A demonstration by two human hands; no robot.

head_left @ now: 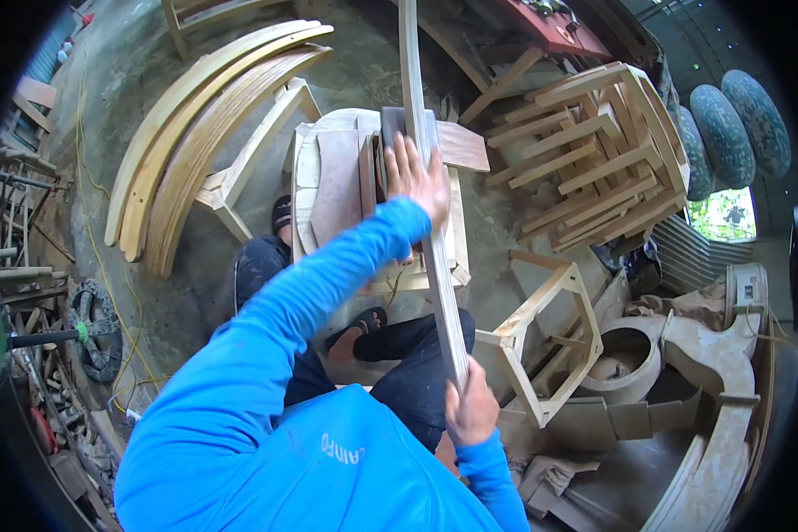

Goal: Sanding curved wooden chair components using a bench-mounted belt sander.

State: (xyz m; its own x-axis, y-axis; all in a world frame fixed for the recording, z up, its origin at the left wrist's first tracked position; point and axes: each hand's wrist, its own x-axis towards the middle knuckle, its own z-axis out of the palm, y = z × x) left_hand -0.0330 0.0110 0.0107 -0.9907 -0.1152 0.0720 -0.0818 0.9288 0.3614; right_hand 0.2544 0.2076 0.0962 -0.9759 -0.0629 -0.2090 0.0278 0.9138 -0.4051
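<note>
A long, narrow wooden strip [441, 293] runs from the top of the view down towards my lap. My left hand [417, 182] lies across it with fingers stretched out, pressing on it from above. At the strip's near end my right hand [473, 408] is closed round the wood. Under the strip, just beyond my left fingers, is a dark grey block [392, 124], partly covered. It rests on a low wooden stand [307, 191], which also carries a flat reddish-brown board [339, 177]. The strip hides part of the stand's top.
Curved wooden pieces [195, 151] lean in a row at left. Stacked wooden frames [585, 151] stand at far right, with an angular frame [550, 341] nearer. A round hollow wooden piece [625, 359] sits at right. A yellow cord [84, 177] crosses the floor at left.
</note>
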